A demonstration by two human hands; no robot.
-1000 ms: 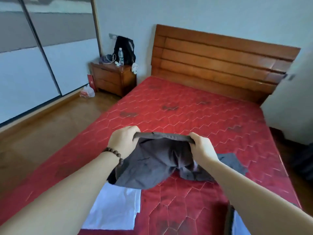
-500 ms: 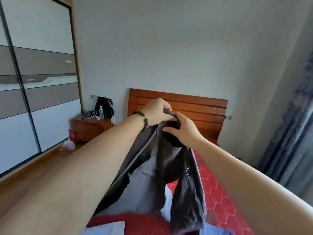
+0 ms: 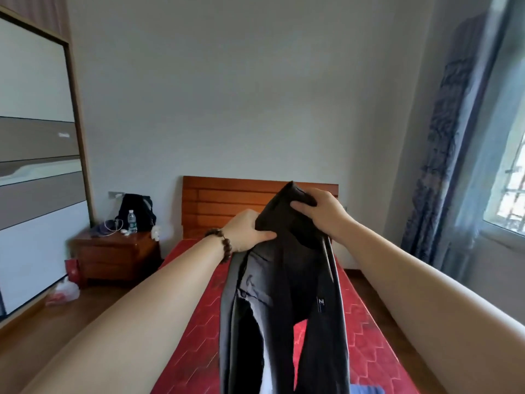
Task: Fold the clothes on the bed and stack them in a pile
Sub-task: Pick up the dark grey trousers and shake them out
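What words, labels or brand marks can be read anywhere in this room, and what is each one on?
Nothing here can be read for certain.
Small tag on the dark trousers: a pale mark, too small to read.
Water bottle label on the nightstand: blurred, unreadable.
Red bag beside the nightstand: no print can be made out.

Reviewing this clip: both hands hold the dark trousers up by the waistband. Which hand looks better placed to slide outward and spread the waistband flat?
Probably the right hand. It grips the dark trousers at the waistband's higher end, with open space to its right. The left hand pinches the lower end, so it can anchor.
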